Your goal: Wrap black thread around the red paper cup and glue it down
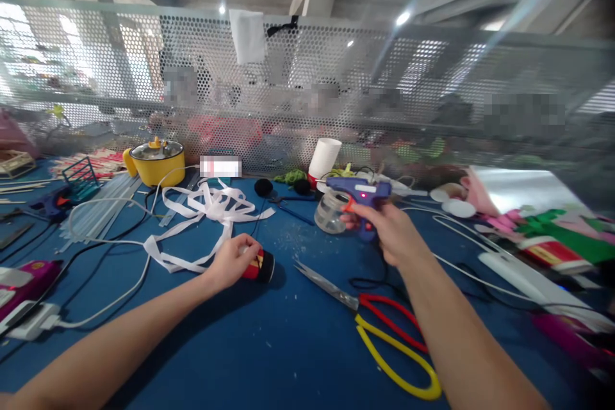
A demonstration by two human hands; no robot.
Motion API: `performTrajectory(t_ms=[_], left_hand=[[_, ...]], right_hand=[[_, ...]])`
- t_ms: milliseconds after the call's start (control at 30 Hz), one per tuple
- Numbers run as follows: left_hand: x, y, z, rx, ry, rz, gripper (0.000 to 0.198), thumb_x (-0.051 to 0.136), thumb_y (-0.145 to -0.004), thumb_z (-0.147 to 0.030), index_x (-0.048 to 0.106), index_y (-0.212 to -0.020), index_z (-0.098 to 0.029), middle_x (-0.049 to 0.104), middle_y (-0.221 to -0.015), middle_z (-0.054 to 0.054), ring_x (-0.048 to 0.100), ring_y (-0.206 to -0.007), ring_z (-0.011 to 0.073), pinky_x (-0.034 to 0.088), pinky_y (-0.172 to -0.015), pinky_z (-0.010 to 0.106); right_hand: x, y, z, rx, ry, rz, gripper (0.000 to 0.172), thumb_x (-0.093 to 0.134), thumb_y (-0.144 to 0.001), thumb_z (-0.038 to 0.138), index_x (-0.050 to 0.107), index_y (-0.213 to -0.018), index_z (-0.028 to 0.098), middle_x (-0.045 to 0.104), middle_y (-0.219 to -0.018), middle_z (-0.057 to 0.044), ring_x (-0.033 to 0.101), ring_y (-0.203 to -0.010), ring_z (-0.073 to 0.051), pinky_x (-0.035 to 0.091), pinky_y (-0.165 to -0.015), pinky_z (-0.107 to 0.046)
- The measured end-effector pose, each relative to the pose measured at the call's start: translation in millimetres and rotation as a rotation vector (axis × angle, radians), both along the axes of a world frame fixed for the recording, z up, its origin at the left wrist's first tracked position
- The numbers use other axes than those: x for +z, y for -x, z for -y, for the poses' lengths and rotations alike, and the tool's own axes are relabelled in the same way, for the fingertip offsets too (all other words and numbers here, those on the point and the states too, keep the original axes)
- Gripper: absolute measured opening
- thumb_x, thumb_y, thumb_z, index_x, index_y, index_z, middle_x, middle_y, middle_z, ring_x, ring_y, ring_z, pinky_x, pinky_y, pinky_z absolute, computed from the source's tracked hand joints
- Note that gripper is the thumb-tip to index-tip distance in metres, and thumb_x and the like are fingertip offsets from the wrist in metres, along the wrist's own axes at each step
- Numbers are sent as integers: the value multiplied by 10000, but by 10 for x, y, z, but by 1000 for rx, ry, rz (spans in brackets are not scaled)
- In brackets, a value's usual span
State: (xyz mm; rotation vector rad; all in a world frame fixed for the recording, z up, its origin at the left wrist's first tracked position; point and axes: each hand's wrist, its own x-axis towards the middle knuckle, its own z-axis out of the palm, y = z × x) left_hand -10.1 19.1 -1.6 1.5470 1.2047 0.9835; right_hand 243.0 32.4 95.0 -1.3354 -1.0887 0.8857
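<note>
My right hand (384, 224) grips a blue hot glue gun (359, 192) with an orange trigger and a small red light, its nozzle facing left. Just beneath the gun stands a clear jar (330, 213). My left hand (235, 262) is closed on a small red and black cylinder (260, 266) lying on its side at the blue table. White ribbon (218, 202) runs in loose loops behind that hand; whether it joins the cylinder is hidden by the fingers. Between my arms lie large scissors (346, 298) with one red and one yellow handle.
A yellow electric pot (158, 163) stands at the back left, beside clear glue sticks (106, 211) and white cables. Another blue glue gun (48, 205) lies farther left. A white power strip (533, 282) and colored felt pieces occupy the right. A perforated metal screen (283, 96) closes the back.
</note>
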Motion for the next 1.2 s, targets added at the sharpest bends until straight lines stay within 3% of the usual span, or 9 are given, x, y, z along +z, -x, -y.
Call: performTrajectory(t_ms=[100,167,367,500,700,867,1200], left_hand=[[17,21,13,-2,7,12,248,518,-768,-384,562,-745,-140,602,-658,16,539,-566,118,409,-529,212],[20,34,16,-6,10,27,257,514,-779,-393,560,-754,-142,598,-659,14,545,-571,116,414,-532,208],[42,40,24,5,13,-65,243,504,-789,-381,567,-810,-148,580,-637,-2,515,-547,109,382,-508,199],[92,24,31,11,1,-169,229,471,-807,-354,569,-816,-147,590,-644,3,507,-555,113,384,-518,203],[130,12,31,35,5,-217,233,470,-800,-358,587,-807,-156,601,-634,2,522,-567,126,386,-529,212],[99,13,9,25,11,-206,241,469,-798,-373,579,-798,-158,599,-635,-3,514,-562,121,379,-526,206],[103,11,16,22,1,-236,253,444,-816,-365,583,-814,-153,592,-634,-2,509,-562,120,380,-526,207]], right_hand=[[-65,168,250,255,80,71,181,610,-674,292,646,-759,136,516,-415,28,437,-389,-91,372,-401,-217],[-142,256,386,349,122,157,209,573,-721,332,637,-769,139,461,-369,47,404,-368,-92,359,-410,-230],[-288,386,616,507,240,447,338,524,-773,493,604,-705,172,512,-442,11,561,-496,-162,469,-532,-285],[-303,428,680,498,236,596,347,495,-764,507,613,-744,181,557,-500,3,567,-478,-155,452,-466,-260],[-410,450,720,517,286,647,327,476,-785,511,601,-694,222,501,-401,31,536,-391,-161,447,-427,-268],[-448,448,729,488,158,669,287,511,-790,500,625,-689,257,476,-358,35,508,-352,-178,417,-415,-296],[-449,467,724,438,33,740,243,549,-773,482,639,-691,272,562,-456,-9,630,-608,-256,448,-549,-332]])
